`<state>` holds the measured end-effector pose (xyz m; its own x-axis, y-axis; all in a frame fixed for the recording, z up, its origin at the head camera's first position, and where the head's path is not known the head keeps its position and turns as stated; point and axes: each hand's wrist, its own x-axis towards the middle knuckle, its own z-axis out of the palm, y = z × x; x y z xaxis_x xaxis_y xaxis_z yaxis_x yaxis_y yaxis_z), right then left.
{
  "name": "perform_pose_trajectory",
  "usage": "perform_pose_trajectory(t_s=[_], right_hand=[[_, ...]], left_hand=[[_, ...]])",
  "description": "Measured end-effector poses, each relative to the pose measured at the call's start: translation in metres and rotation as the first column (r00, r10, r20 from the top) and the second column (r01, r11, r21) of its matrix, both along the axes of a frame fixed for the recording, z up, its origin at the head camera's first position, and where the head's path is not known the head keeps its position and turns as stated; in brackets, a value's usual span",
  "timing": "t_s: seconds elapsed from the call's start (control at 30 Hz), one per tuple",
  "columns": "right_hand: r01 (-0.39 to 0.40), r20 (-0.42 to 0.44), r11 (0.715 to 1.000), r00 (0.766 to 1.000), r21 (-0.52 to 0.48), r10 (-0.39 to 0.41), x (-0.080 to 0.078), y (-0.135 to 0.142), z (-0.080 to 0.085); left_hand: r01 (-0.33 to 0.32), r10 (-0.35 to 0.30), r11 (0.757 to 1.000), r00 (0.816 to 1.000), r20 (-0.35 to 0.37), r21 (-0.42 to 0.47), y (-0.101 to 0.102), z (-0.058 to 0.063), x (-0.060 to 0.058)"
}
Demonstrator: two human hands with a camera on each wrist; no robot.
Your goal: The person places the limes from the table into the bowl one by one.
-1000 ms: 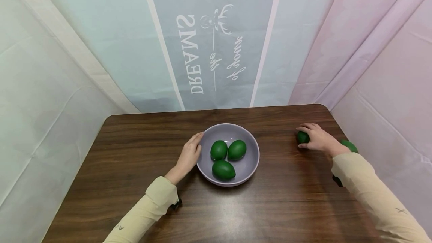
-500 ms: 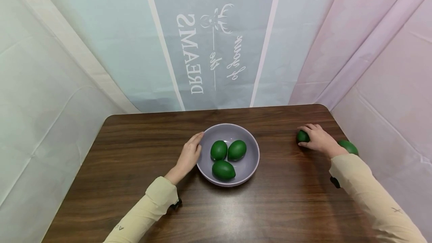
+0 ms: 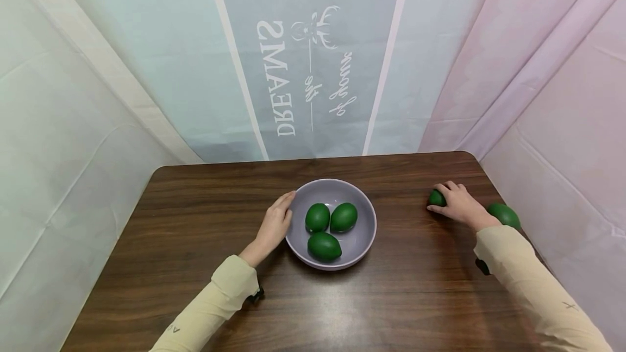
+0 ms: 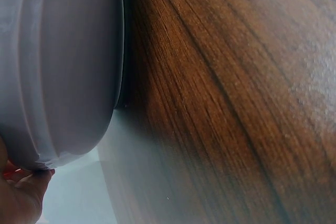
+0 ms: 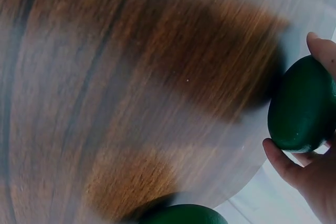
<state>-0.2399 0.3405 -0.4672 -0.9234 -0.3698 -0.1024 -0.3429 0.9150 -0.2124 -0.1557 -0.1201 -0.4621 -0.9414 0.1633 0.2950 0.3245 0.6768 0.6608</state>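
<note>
A grey-purple bowl [image 3: 359, 246] stands mid-table with three green limes in it: one at the back left [image 3: 318, 217], another at the back right [image 3: 344, 217], the third in front [image 3: 324, 246]. My left hand [image 3: 274, 224] grips the bowl's left rim; the left wrist view has the bowl's outer wall [image 4: 79, 66] with part of that hand at its lower end. Far to the right, my right hand [image 3: 459, 203] holds a lime [image 5: 302, 103] between thumb and fingers, partly covering it. Whether this lime touches the table cannot be told.
Another lime [image 3: 504, 215] lies behind the right wrist near the table's right edge. The dark wooden table [image 3: 401, 287] reaches back to a printed cloth [image 3: 313, 145]. Pale cloth walls stand left [image 3: 58, 178] and right [image 3: 577, 140].
My right hand has shifted slightly left with the lime it holds, and more of the lime by the right wrist shows. The left hand and bowl stay in place.
</note>
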Motion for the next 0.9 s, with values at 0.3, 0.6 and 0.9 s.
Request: perform_pose_trajectory(t_s=[0.3,0.6,0.9], right_hand=[[-0.021,0.007,1.0,1.0,0.008,0.021,0.001,-0.005,0.003],[-0.052,-0.019,0.999,0.998,0.011,0.052,0.004,-0.015,0.01],[-0.102,-0.053,0.994,0.993,0.025,0.103,0.006,-0.027,0.018]], left_hand=[[0.002,-0.002,1.0,1.0,0.003,-0.002,0.0,0.002,0.0],[0.004,-0.004,1.0,1.0,-0.003,-0.007,0.0,0.002,0.0],[-0.002,0.002,1.0,1.0,0.004,0.0,0.0,0.003,0.0]])
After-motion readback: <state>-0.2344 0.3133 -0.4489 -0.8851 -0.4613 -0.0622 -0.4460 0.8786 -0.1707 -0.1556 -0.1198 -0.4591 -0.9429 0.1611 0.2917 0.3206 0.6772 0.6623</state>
